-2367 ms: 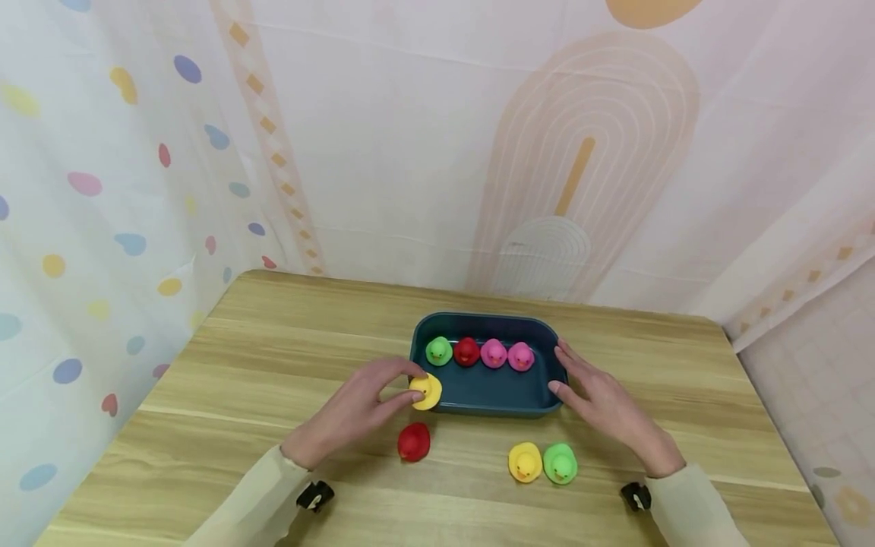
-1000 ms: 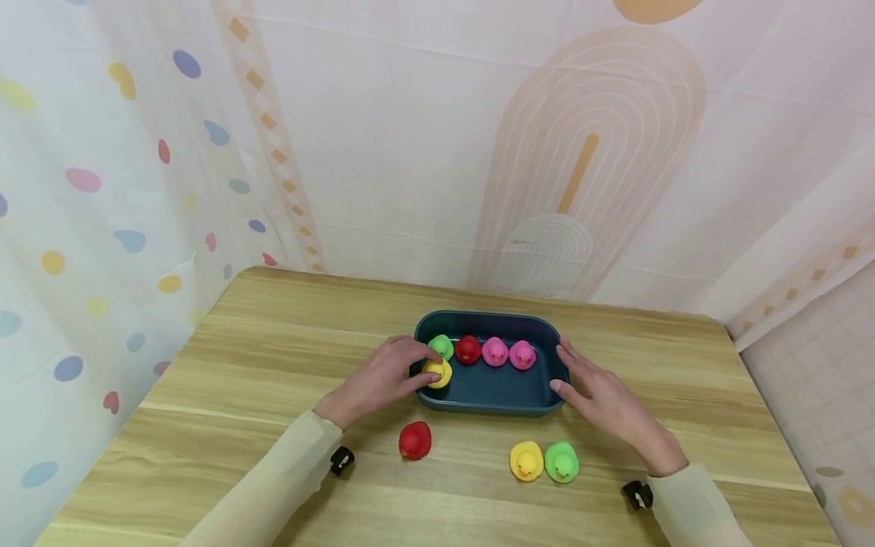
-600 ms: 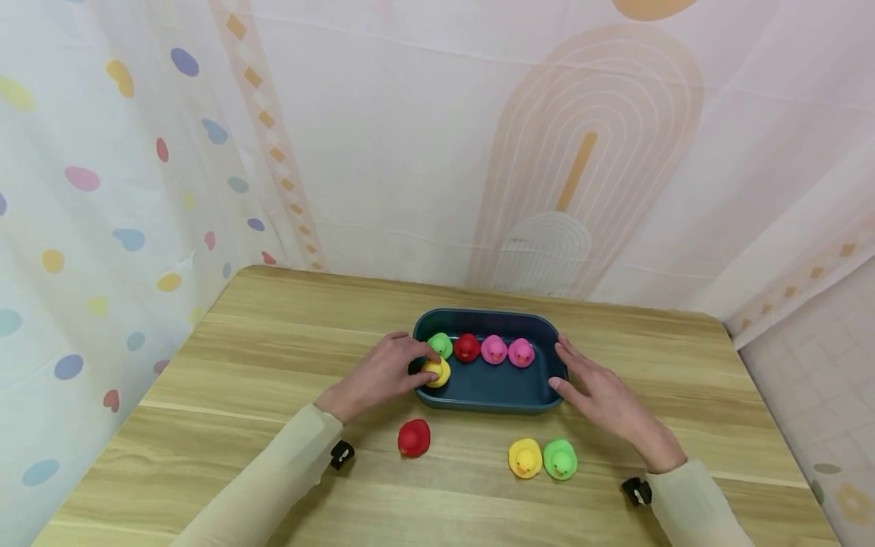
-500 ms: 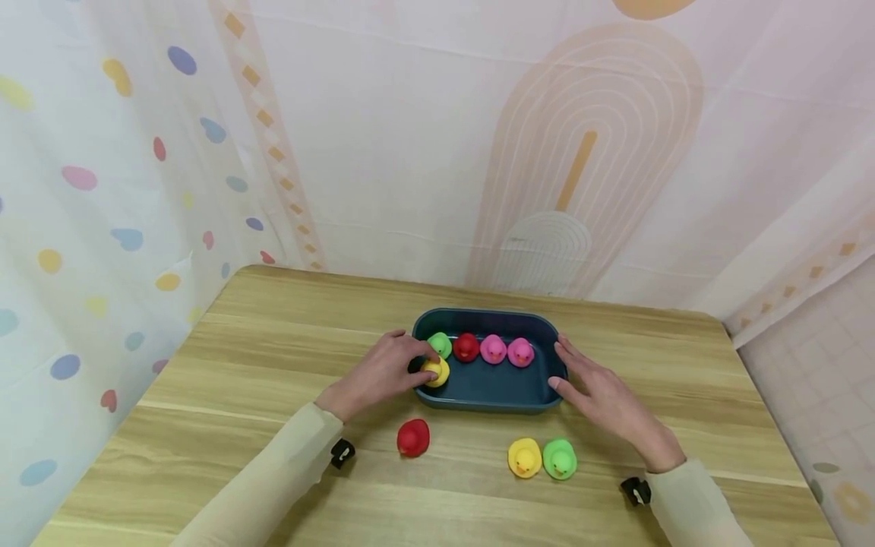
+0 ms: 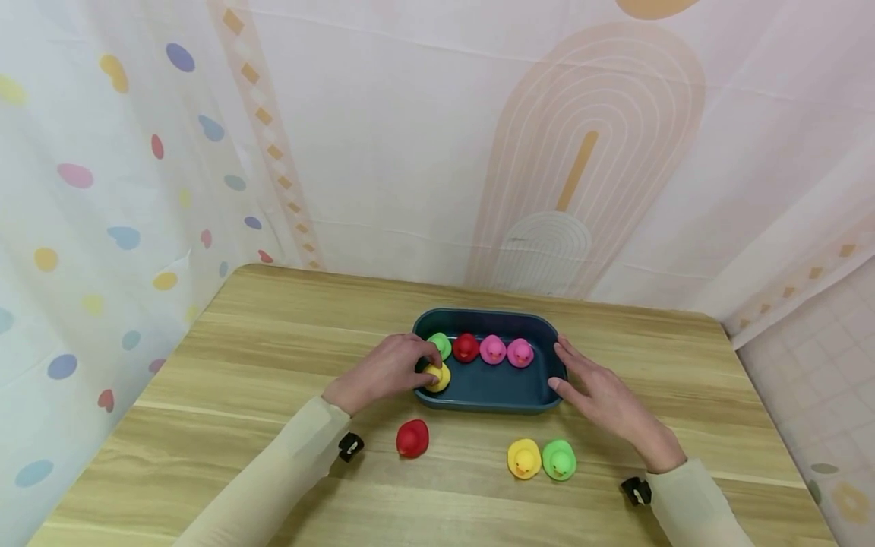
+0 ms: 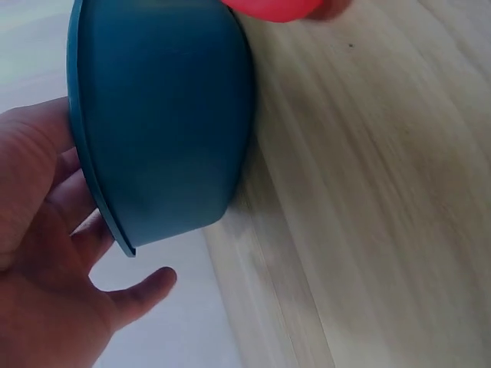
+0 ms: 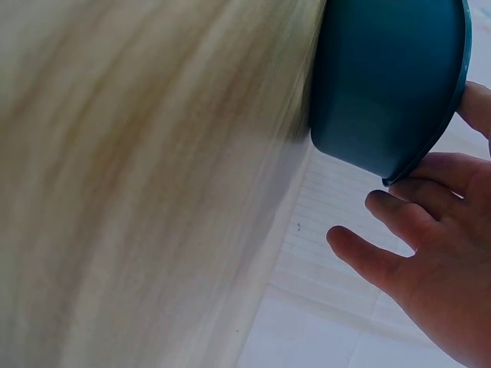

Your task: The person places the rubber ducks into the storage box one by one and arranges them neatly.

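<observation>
In the head view, my left hand (image 5: 390, 372) reaches over the left end of a dark blue tray (image 5: 495, 389). Thumb and fingers pinch a yellow rubber duck (image 5: 441, 379) low inside it, just in front of a green duck (image 5: 440, 346). That green one heads a row with a red duck (image 5: 466, 347) and two pink ducks (image 5: 493, 349) along the back. My right hand (image 5: 604, 399) rests at the tray's right rim with loosely spread fingers. Both wrist views show the tray's outer wall, which hides the ducks inside.
On the wooden table (image 5: 307, 311) in front of the tray lie a red duck (image 5: 412, 438), a second yellow duck (image 5: 523, 459) and another green duck (image 5: 559, 460). A patterned curtain (image 5: 403, 152) hangs behind the table's far edge.
My left hand has carried the yellow duck from the tray's front left corner to inside, in front of the green duck. My right hand has stayed at the rim.
</observation>
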A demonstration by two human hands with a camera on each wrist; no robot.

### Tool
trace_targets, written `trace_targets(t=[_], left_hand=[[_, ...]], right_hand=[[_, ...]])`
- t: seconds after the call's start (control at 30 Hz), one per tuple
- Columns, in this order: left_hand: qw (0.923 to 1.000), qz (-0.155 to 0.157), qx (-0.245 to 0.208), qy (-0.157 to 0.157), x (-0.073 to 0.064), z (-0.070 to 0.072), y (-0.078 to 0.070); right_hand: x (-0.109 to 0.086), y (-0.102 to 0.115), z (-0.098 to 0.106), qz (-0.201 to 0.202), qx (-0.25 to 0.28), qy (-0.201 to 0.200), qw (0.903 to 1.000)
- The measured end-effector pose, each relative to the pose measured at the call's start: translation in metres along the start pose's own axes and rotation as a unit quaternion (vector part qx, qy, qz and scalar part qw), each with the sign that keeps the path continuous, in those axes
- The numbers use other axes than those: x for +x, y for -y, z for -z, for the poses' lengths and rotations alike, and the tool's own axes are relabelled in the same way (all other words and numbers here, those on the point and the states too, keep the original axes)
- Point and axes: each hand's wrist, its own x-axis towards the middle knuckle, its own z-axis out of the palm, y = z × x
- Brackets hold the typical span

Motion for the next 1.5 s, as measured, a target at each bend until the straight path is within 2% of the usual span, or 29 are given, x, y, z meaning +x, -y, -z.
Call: trace_targets(t=[0.23,0.4,0.6,0.7,0.83,0.93,1.13,1.5], left_hand=[[0.9994,0.022,-0.012,0.024,0.003,-0.002,-0.003],[0.9993,0.019,-0.02,0.025,0.003,-0.003,-0.004],[0.9992,-0.009,-0.039,0.008,0.0,-0.004,-0.003],[0.9979,-0.041,-0.049,-0.006,-0.004,-0.004,-0.002],[0.9948,-0.087,-0.046,-0.025,-0.012,-0.003,0.0],[0.9931,-0.101,-0.048,-0.035,-0.02,-0.002,0.0],[0.9921,-0.106,-0.051,-0.042,-0.038,0.001,-0.002],[0.9908,-0.1,-0.073,-0.054,-0.068,-0.007,-0.005]], right_hand=[[-0.001,0.002,-0.001,0.001,0.005,0.004,1.0],[0.0,0.002,0.0,0.0,0.005,0.004,1.0],[-0.001,-0.001,0.0,0.005,0.005,0.004,1.0],[-0.001,-0.002,0.0,0.005,0.006,0.002,1.0],[-0.002,-0.004,0.001,-0.002,0.006,0.004,1.0],[-0.002,-0.005,0.002,-0.004,0.007,0.005,1.0],[-0.002,-0.005,0.003,-0.001,0.002,0.001,1.0],[-0.001,-0.007,0.003,0.002,-0.004,-0.004,1.0]])
